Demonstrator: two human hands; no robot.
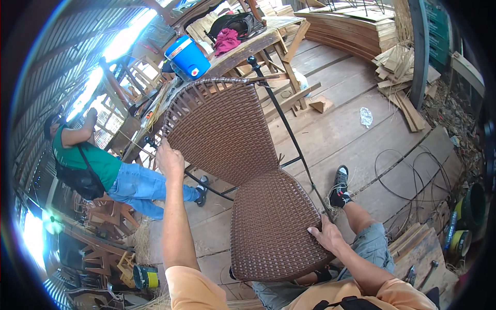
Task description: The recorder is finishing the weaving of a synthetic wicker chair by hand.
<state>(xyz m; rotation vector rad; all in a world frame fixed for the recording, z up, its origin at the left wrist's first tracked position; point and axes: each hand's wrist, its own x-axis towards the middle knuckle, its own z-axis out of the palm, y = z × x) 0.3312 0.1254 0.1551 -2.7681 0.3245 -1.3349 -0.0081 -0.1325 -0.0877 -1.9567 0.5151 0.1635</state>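
A brown woven wicker chair (pixel 276 222) stands in front of me, its seat close to my body and its tall back leaning away. Bare ribs show along the top edge of the back, where the weave is open. A black metal frame post (pixel 281 111) with a ball tip rises beside the back's right side. My left hand (pixel 170 159) is closed on the left edge of the back, near another black ball tip (pixel 150 140). At the seat's right edge, my right hand (pixel 328 236) grips with the thumb on top; its other fingers are partly hidden.
A wooden workbench (pixel 248 46) holds a blue cooler (pixel 187 57) and a magenta cloth (pixel 227 41). At left stands a person in a green shirt (pixel 93 160). Thin cane coils (pixel 413 173) lie on the plank floor at right, below stacked wood offcuts (pixel 398 72). Tools rest near my right knee.
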